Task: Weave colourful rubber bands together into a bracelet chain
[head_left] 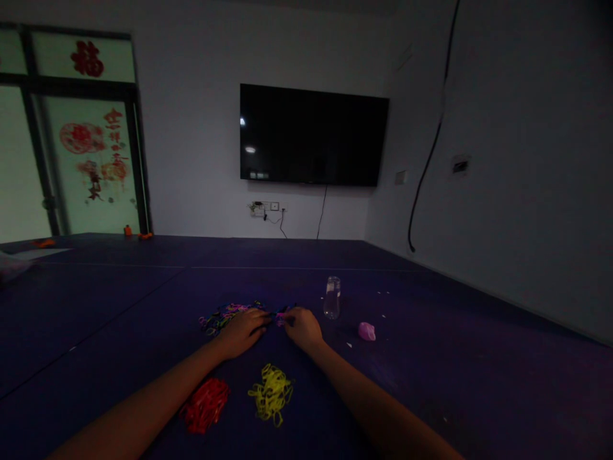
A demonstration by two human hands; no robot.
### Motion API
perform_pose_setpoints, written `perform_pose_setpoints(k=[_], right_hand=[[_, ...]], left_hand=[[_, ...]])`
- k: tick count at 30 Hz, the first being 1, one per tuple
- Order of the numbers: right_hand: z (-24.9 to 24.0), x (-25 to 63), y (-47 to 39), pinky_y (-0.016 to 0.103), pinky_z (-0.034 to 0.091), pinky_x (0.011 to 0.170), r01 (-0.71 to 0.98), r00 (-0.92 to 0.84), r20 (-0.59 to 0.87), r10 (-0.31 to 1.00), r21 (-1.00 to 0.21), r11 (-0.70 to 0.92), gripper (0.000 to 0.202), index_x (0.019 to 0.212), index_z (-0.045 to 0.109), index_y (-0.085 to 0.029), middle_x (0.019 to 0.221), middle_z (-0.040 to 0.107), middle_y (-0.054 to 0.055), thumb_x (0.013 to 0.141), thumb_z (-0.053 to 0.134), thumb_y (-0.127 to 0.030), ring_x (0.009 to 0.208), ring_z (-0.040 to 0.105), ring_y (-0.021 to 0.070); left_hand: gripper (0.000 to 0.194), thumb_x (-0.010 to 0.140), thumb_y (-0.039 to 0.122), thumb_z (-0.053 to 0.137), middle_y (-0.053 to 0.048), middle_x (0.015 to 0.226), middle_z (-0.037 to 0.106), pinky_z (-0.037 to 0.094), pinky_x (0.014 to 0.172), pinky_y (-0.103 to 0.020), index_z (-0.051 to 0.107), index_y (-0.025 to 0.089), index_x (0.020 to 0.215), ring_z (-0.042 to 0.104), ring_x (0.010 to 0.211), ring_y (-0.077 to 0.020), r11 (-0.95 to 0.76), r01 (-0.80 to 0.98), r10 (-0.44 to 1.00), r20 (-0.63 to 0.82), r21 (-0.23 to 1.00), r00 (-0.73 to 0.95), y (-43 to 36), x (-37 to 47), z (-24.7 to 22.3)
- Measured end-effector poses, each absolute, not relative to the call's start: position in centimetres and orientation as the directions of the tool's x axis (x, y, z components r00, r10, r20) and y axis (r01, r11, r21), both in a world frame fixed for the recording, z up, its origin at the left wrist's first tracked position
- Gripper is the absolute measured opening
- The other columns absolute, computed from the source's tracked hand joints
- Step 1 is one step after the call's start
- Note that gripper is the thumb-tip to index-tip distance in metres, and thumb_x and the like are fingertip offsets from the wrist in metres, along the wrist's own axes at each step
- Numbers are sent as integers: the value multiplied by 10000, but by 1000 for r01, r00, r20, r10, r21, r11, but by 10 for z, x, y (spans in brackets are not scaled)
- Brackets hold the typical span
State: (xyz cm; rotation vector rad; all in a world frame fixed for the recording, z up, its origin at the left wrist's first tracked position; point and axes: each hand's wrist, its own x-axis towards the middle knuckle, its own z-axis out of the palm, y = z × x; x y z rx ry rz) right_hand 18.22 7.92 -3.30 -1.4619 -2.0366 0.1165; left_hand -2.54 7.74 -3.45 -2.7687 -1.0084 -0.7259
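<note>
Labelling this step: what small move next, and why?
Probably draw the pink bands clear with the right hand: its fingertips are at them, dark bands lie alongside, and the red heap and yellow heap sit apart.

Room: somebody's home, I reckon
Beyond right hand [304, 327]: big flat black wall TV [313, 135]
Far left of it: pale-green glass door [103, 218], red Chinese-character decals [81, 137]

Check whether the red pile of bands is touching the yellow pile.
Apart. The head view shows the red pile left of the yellow pile, with a plain strip of the dark purple surface between them.
</note>
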Motion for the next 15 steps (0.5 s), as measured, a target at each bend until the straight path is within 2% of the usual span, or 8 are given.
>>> perform_pose_setpoints(k=[3,9,15], right_hand=[[-32,183,81,225,441,747,842,-204,398,894,-394,367,152,868,744,-242,920,724,34,786,616,-242,878,646,173],[-31,181,81,220,429,752,848,-192,390,901,-396,352,152,838,739,-222,962,713,47,811,590,-221,890,642,168],[-32,180,83,215,422,757,813,-167,412,896,-456,361,175,869,730,-223,955,715,41,857,557,-253,882,643,160]], left_hand=[[368,887,137,462,-52,1298,553,382,1013,-403,572,250,1220,486,1194,-211,-781,623,572,450,45,686,76,-25,-33],[454,893,128,456,-39,1311,533,384,1009,-404,503,322,1301,473,1205,-216,-801,599,544,412,-6,731,78,-25,-35],[428,904,149,453,-38,1351,496,367,1026,-416,521,327,1287,448,1230,-225,-784,620,551,421,-36,721,82,-28,-41]])
